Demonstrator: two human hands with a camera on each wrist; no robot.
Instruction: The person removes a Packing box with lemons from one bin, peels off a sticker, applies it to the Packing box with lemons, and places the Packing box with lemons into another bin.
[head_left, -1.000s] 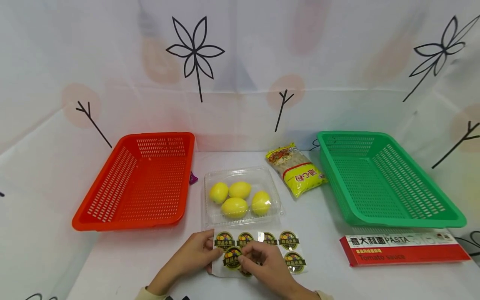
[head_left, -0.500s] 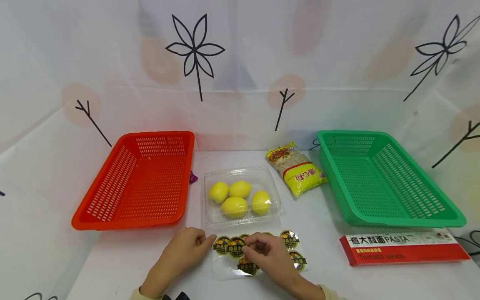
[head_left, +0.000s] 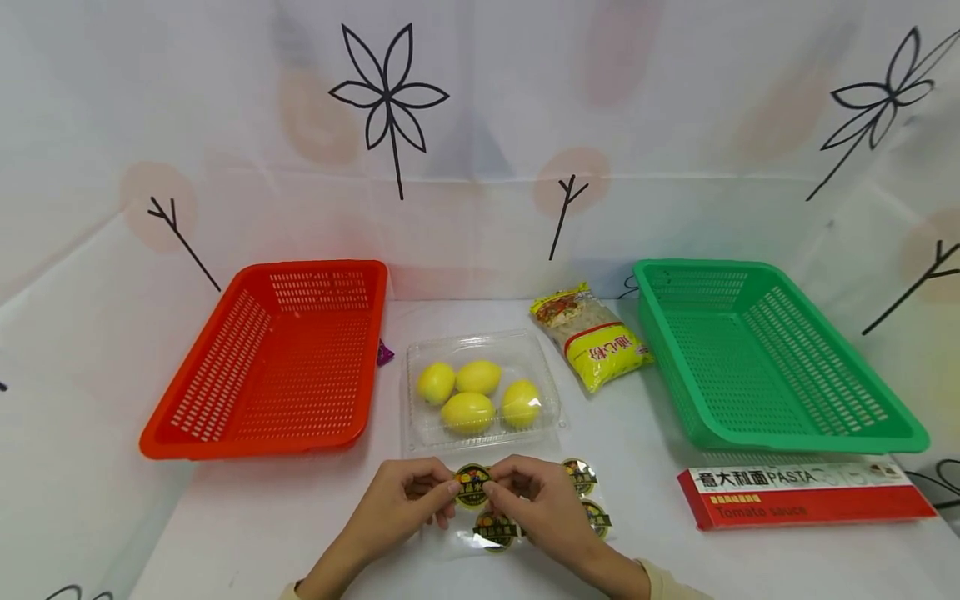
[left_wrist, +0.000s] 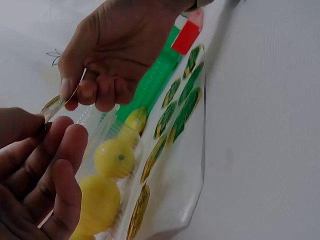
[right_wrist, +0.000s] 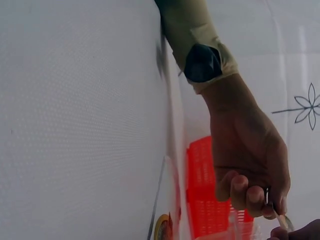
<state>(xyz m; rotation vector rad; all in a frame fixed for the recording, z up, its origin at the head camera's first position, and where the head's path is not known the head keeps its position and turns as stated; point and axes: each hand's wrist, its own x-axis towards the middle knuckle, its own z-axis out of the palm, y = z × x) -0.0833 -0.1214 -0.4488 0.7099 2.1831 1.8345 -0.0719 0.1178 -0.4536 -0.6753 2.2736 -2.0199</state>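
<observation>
A round fruit sticker [head_left: 472, 486] is held up between my two hands, above the sticker sheet [left_wrist: 177, 197]. My left hand [head_left: 405, 504] pinches its left edge between thumb and forefinger. On its right edge, the thumb and forefinger of my right hand [head_left: 551, 512] pinch it too. In the left wrist view the sticker appears edge-on between the thumbs. Several more stickers show on the sheet, partly covered by my right hand. Just beyond lies a clear plastic box [head_left: 420, 440] with yellow lemons [head_left: 468, 413] inside.
A red basket [head_left: 262, 446] stands on the left and a green basket [head_left: 817, 442] on the right. A yellow pasta bag [head_left: 596, 342] leans near the green one. In front lies a red-and-white pasta box [head_left: 810, 500]. A small purple packet [head_left: 385, 353] sits beside the red basket.
My right hand has lifted the sticker slightly upward from the sheet's left part. The left hand let go of the sheet's edge, then moved in and pinched the sticker's left edge.
</observation>
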